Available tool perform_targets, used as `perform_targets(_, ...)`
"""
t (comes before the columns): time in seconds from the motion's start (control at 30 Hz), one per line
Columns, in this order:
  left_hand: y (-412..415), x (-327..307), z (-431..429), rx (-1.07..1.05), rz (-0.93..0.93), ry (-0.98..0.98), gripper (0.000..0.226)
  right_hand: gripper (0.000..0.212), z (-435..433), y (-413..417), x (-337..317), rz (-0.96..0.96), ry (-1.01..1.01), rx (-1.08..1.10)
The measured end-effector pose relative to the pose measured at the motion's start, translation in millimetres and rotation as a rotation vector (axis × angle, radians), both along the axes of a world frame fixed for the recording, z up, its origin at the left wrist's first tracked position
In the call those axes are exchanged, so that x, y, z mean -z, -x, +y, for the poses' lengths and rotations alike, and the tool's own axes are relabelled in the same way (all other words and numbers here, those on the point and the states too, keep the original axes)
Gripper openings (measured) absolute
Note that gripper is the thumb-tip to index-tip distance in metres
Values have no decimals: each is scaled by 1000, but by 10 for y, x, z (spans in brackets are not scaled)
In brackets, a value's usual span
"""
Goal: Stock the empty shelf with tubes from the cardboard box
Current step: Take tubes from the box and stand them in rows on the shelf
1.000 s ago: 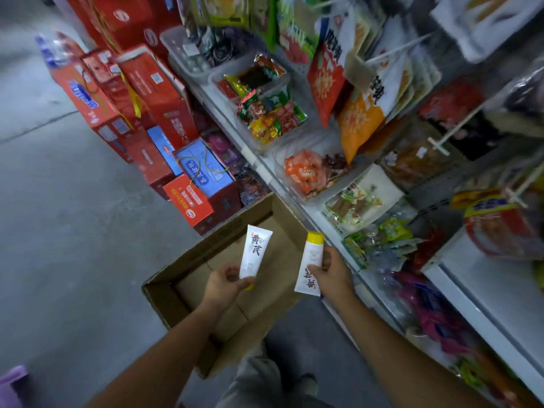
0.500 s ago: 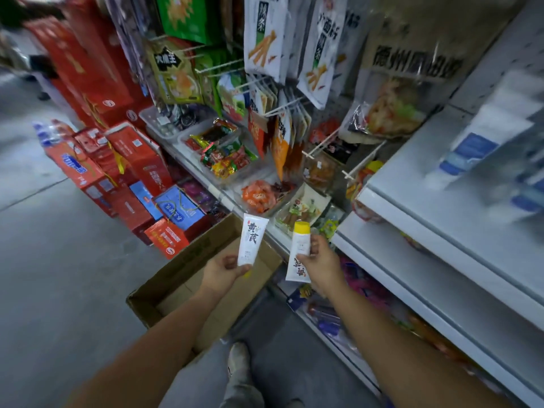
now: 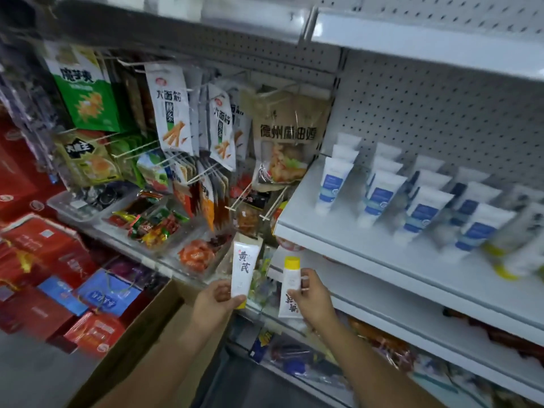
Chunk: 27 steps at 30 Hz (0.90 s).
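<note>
My left hand (image 3: 216, 301) holds a white tube (image 3: 243, 267) with dark characters, its yellow cap pointing down. A second white tube (image 3: 290, 287), yellow cap up, is pinched in my right hand (image 3: 312, 295). Both tubes hover in front of the shelving, below and left of the white shelf (image 3: 353, 240). On that shelf lie rows of white tubes with blue labels (image 3: 379, 195), and some yellow-capped tubes (image 3: 506, 260) at the right. The cardboard box (image 3: 141, 340) stands on the floor under my left forearm; its inside is hidden.
Snack bags (image 3: 173, 113) hang on pegs to the left of the shelf. Clear trays of wrapped snacks (image 3: 156, 222) sit below them. Red and blue gift boxes (image 3: 59, 275) are stacked on the floor at left. A lower white shelf (image 3: 412, 313) runs beneath.
The view has swung up from the box to the shelf. Both hands have risen with their tubes, away from the box and nearer the white shelf.
</note>
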<state>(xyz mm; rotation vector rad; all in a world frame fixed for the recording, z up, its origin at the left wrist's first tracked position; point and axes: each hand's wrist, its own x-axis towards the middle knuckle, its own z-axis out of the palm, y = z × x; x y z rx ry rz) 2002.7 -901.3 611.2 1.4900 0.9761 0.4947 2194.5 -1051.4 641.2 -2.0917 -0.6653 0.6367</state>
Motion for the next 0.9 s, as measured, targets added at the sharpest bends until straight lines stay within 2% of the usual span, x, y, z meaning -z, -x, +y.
perform_targets(0.27, -451, -517, -141, 168, -146, -12, 37, 48, -549, -171, -360, -51, -60, 176)
perform_targets(0.47, -716, -821, -489, 282, -195, -64, 39, 44, -1116, -283, -570, -98, -101, 257)
perform_targets(0.9, -1671, -1519, -1983, 490, -302, -81, 39, 44, -2889, -726, -1113, -121, -264, 404)
